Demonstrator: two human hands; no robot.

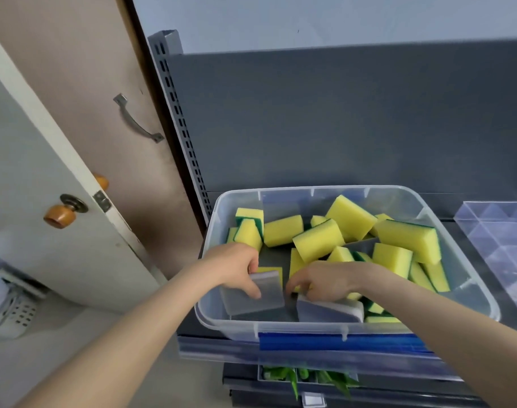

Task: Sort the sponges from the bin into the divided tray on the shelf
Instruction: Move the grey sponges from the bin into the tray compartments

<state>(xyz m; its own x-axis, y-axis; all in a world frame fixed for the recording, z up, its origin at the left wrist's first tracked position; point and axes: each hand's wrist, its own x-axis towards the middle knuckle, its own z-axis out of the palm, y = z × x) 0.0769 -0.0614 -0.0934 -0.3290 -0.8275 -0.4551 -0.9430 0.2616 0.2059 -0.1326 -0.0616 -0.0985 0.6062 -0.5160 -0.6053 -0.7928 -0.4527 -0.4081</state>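
A clear plastic bin (469, 293) stands on the grey shelf and holds several yellow sponges with green backs (319, 240). Near its front wall lie two grey sponges. My left hand (236, 267) pinches the left grey sponge (257, 298), thumb on its top face. My right hand (322, 281) grips the upper edge of the right grey sponge (330, 312), fingers curled over it. The clear divided tray (498, 231) sits on the shelf to the right of the bin, with nothing visible in its compartments.
A slotted grey shelf upright (174, 113) and dark back panel rise behind the bin. An open door (60, 178) with wooden knobs stands to the left. A lower shelf holds green items (295, 378). A blue label strip (339, 341) runs along the shelf's front edge.
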